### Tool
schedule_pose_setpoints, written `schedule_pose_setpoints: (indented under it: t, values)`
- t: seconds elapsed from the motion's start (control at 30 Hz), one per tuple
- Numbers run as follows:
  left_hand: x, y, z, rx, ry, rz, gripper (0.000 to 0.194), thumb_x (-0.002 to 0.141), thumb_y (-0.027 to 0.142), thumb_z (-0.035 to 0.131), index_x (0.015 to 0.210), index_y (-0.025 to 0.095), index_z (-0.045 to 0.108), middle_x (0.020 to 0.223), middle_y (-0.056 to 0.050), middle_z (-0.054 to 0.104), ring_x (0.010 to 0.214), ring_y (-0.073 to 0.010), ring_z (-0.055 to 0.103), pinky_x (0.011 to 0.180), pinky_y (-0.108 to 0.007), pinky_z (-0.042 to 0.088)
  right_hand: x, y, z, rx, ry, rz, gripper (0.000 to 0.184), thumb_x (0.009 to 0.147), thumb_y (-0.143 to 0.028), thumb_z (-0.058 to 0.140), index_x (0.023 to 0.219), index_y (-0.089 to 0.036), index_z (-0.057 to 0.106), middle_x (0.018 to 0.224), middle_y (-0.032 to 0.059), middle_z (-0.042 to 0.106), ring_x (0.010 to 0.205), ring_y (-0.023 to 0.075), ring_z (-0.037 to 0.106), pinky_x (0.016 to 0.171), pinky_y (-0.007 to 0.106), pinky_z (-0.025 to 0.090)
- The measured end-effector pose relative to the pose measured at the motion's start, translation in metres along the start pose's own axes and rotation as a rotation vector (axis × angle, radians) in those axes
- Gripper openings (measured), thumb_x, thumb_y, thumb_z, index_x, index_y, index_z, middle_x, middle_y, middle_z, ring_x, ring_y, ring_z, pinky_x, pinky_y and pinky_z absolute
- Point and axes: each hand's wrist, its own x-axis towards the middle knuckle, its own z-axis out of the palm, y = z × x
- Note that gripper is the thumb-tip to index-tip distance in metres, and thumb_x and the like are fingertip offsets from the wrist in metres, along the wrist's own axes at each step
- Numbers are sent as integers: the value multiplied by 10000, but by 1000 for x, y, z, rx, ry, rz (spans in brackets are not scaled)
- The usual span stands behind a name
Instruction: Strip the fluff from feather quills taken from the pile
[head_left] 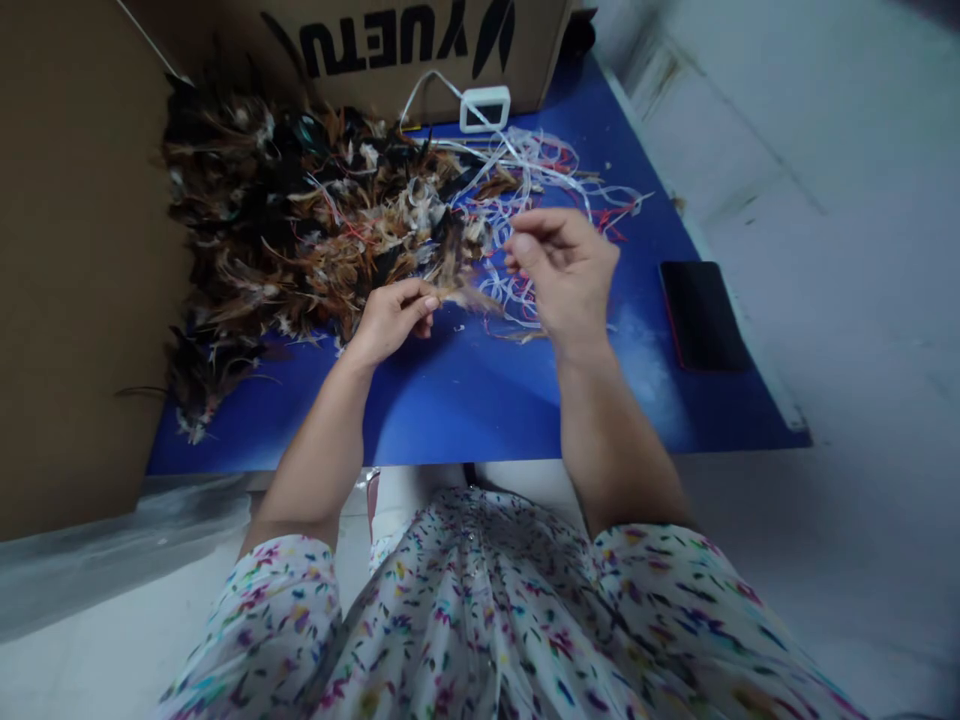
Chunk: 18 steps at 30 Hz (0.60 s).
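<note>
My left hand point(395, 318) pinches brown feathers point(472, 296) by one end between thumb and fingertips. They point right, just above the blue table. My right hand point(576, 272) is raised to the right, over tangled white and red strings point(536, 160). Its fingers are curled towards the thumb; whatever they may hold is too small or hidden to make out. Beside my left hand, a big heap of brown and black feathers point(300, 230) spreads over the table's left and back. A separate dark feather bunch point(199, 375) lies near the front left corner.
A black phone point(705, 315) lies near the right edge of the blue table point(465, 420). At the back, a small white-framed device point(484, 110) with a white cable stands before a printed cardboard box point(427, 85). A large cardboard panel point(75, 270) borders the left side.
</note>
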Motion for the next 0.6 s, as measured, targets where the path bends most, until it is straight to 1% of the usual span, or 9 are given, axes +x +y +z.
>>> schedule_pose_setpoints:
  t: [0.07,0.1,0.2,0.3,0.37,0.43,0.5,0.53,0.6]
  values:
    - [1,-1,0,-90,7,-8,450,786,593,783,729,181,611,583,33,598,459,-80,575,465,-199,491,3,11,-3,50,71,67,439,934,-671,620,1132,-286,688,967,33,730,930,217,739,813,420,630]
    - [1,-1,0,-121,11,-9,492,758,637,792,732,182,607,587,32,600,461,-78,575,466,-199,494,4,16,-4,64,95,99,445,924,-683,624,1125,-291,685,949,31,729,907,213,741,791,407,632]
    - [1,2,0,-174,35,-6,541,722,691,797,745,191,590,600,33,601,470,-76,573,478,-206,506,4,22,-3,70,129,205,416,920,-669,639,1077,-287,684,876,18,715,799,179,724,721,354,621]
    - [1,7,-3,-163,79,26,563,731,732,763,751,211,550,618,38,587,479,-81,567,480,-223,503,1,16,6,60,105,278,367,913,-621,664,1005,-265,682,797,-2,691,672,142,672,646,318,588]
    - [1,10,-8,-83,142,57,560,791,766,677,774,228,522,635,37,576,491,-85,565,475,-228,482,-3,11,16,64,48,288,313,911,-555,678,969,-248,683,761,-10,680,639,134,649,630,310,571]
    - [1,14,-14,25,241,84,547,862,785,564,813,242,509,659,32,566,512,-85,565,477,-228,452,-10,7,26,59,-20,259,203,913,-428,675,952,-229,694,753,-9,683,647,137,645,637,306,558]
    - [0,19,-23,81,356,110,541,890,793,500,853,253,509,683,31,548,538,-82,559,483,-229,422,-17,4,35,16,-72,179,107,899,-283,647,948,-211,710,780,0,704,668,143,643,651,306,546]
    - [0,20,-27,80,409,127,532,896,791,487,876,260,510,692,32,540,549,-80,551,483,-230,408,-22,3,39,-24,-105,121,108,893,-227,630,953,-204,717,816,9,721,696,149,650,677,312,548]
    - [0,20,-37,25,484,196,478,927,747,490,907,269,493,719,38,532,554,-69,515,484,-233,384,-30,2,45,-134,-198,-28,156,906,-159,592,971,-199,727,917,32,747,803,168,675,778,338,560]
